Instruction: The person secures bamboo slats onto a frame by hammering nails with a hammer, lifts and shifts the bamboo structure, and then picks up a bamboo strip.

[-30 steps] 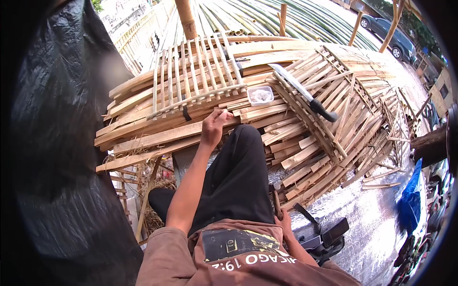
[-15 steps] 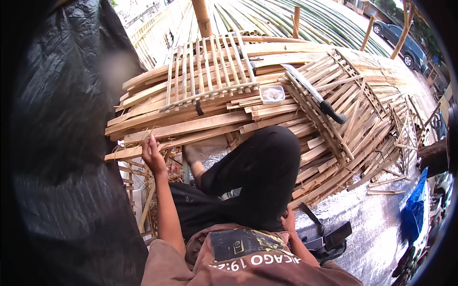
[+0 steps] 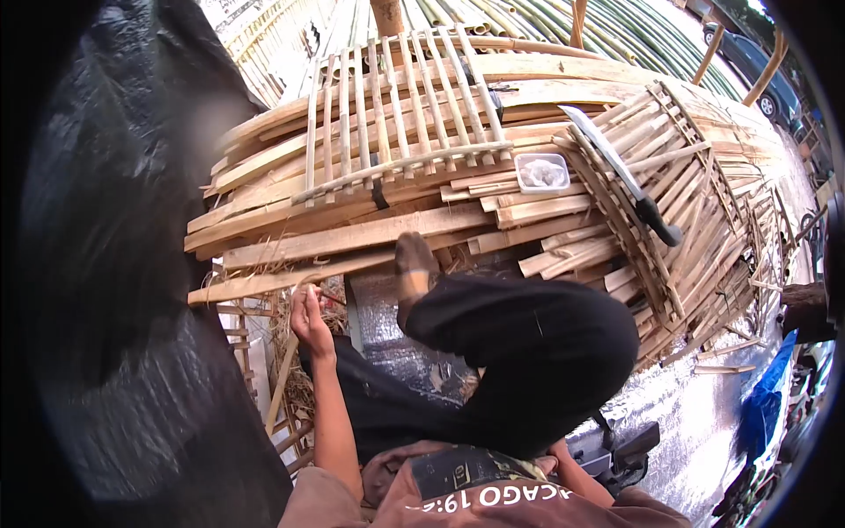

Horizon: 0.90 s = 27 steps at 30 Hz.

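My left hand (image 3: 311, 319) is at the lower left, beside the end of a long wooden strip (image 3: 255, 283) and some loose shavings. Its fingers are closed together; what they pinch is too small to make out. At the lower right, my right hand (image 3: 560, 452) rests low beside my thigh, its fingers mostly hidden. A slatted bamboo rack (image 3: 393, 114) lies on the stacked wood. To its right are a clear plastic box (image 3: 541, 172) with pale contents and a large knife (image 3: 616, 167) with a black handle.
Split bamboo strips (image 3: 568, 255) and a second slatted frame (image 3: 695, 158) lie on the right. My bent knee (image 3: 598, 343) and bare foot (image 3: 412, 264) are in front of the pile. A black sheet (image 3: 132, 220) hangs at the left; a black device (image 3: 629, 453) sits at the lower right.
My left hand has moved left and down from the middle of the pile. My bent leg has shifted right, bringing the foot into view. The right hand's tool no longer shows.
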### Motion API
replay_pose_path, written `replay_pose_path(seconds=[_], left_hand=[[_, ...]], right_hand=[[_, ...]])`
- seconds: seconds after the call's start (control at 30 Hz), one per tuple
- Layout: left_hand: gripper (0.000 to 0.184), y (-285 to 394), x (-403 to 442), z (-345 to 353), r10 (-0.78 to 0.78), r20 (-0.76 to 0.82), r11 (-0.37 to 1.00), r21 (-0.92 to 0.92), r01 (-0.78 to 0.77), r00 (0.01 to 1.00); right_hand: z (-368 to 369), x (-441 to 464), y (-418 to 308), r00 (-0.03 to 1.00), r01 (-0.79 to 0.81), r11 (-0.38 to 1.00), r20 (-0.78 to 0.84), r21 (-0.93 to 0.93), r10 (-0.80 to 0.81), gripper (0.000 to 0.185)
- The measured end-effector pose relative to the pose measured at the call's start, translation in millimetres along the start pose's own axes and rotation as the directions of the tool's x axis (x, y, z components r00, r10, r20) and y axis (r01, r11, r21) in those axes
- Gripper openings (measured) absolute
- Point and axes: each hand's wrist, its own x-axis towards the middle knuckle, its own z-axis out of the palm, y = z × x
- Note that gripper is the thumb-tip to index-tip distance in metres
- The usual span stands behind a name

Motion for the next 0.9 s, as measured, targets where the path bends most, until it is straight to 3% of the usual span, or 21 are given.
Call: replay_pose_path(seconds=[0.03, 0.2, 0.27, 0.33, 0.4, 0.47, 0.53, 0.6, 0.67, 0.7, 0.73, 0.8, 0.87, 0.9], left_hand=[[0.022, -7.6, 6.1, 3.4, 0.06, 0.046, 0.998, 0.025, -0.062, 0.997], [0.019, -36.2, 33.3, 14.3, 0.016, 0.113, 0.999, 0.042, -0.021, 0.993], [0.019, -26.3, 48.9, 30.6, -0.229, 0.083, 0.963, -0.129, 0.239, 0.97], [0.027, -24.3, 65.6, 41.9, -0.402, 0.179, 0.808, -0.391, 0.44, 0.898], [0.037, -16.0, 83.9, 60.0, -0.458, 0.346, 0.664, -0.479, 0.574, 0.819], [0.039, -27.3, 110.5, 84.0, -0.46, 0.404, 0.628, -0.482, 0.611, 0.791], [0.036, -38.8, 141.6, 109.5, -0.581, 0.406, 0.47, -0.539, 0.699, 0.705], [0.029, -61.2, 168.9, 127.9, -0.561, 0.436, 0.408, -0.594, 0.693, 0.704], [0.021, -53.7, 184.6, 144.7, -0.745, 0.328, 0.339, -0.562, 0.754, 0.58], [0.019, -60.3, 200.1, 148.5, -0.754, 0.346, 0.293, -0.583, 0.757, 0.559], [0.016, -62.2, 209.9, 154.0, -0.723, 0.334, 0.35, -0.578, 0.737, 0.605], [0.016, -67.6, 227.1, 152.1, -0.845, 0.335, 0.237, -0.464, 0.853, 0.417], [0.017, -70.3, 234.0, 156.5, -0.803, 0.198, 0.426, -0.47, 0.773, 0.562], [0.019, -65.1, 236.7, 156.1, -0.842, 0.143, 0.396, -0.488, 0.778, 0.519]], right_hand=[[3.4, 4.1, -3.4, 1.0, -0.018, 0.999, 0.001, -0.027, 0.018, 0.034], [13.0, 12.8, -15.5, 0.995, -0.097, 0.992, -0.024, -0.081, 0.096, 0.035], [15.4, 16.9, -15.6, 0.995, -0.094, 0.992, -0.027, -0.085, 0.092, 0.035], [15.8, 16.6, -14.2, 0.996, -0.083, 0.992, -0.024, -0.092, 0.081, 0.036], [13.9, 16.3, -12.6, 0.998, -0.06, 0.993, -0.018, -0.101, 0.058, 0.036], [12.8, 15.9, -9.0, 1.0, -0.019, 0.995, -0.014, -0.101, 0.017, 0.036], [7.8, 13.5, -4.2, 0.999, 0.034, 0.995, -0.009, -0.097, -0.035, 0.037], [1.0, 8.5, -3.3, 0.998, 0.069, 0.991, -0.002, -0.114, -0.07, 0.037], [1.2, 8.8, -2.3, 0.994, 0.107, 0.988, 0.017, -0.116, -0.105, 0.037], [-0.3, 12.2, -0.1, 0.992, 0.124, 0.986, 0.022, -0.116, -0.122, 0.037], [0.0, 14.4, 1.3, 0.99, 0.14, 0.983, 0.03, -0.114, -0.138, 0.038], [-4.5, 6.4, 5.6, 0.989, 0.143, 0.981, 0.045, -0.127, -0.139, 0.038], [-6.5, 6.0, 7.0, 0.987, 0.153, 0.979, 0.062, -0.133, -0.145, 0.038], [-6.8, 5.0, 6.1, 0.986, 0.156, 0.978, 0.073, -0.135, -0.147, 0.038]])
